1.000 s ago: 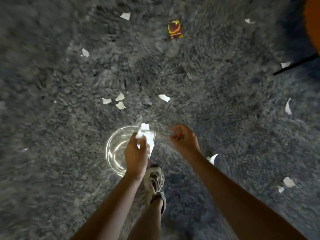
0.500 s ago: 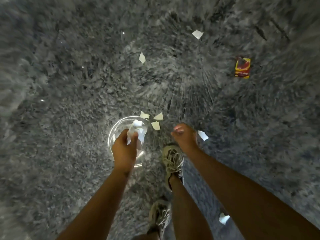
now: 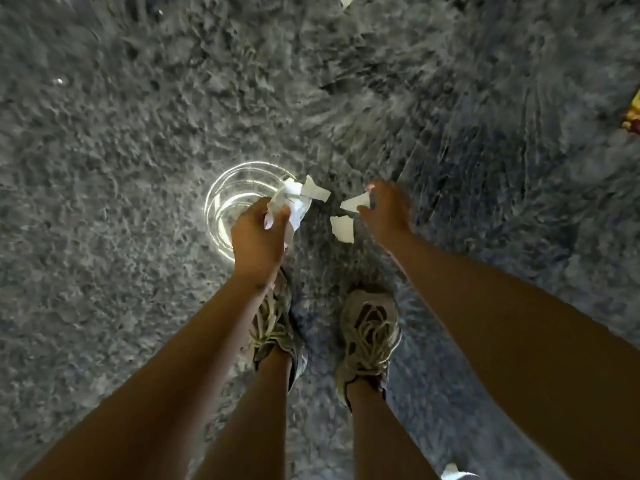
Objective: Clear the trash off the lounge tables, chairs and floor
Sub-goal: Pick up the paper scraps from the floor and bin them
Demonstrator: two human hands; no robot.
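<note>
Left hand (image 3: 256,237) grips paper wad (image 3: 294,202) — right hand (image 3: 388,213) pinches scrap (image 3: 355,203).

Shaggy grey carpet (image 3: 138,168) filling the floor, dim light, edges apparently motion-blurred

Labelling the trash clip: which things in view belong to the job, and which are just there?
Job:
left hand gripping paper wad and clear cup
right hand at a floor scrap
second scrap
wrapper at the right edge

Just there:
grey carpet
shoes
</note>
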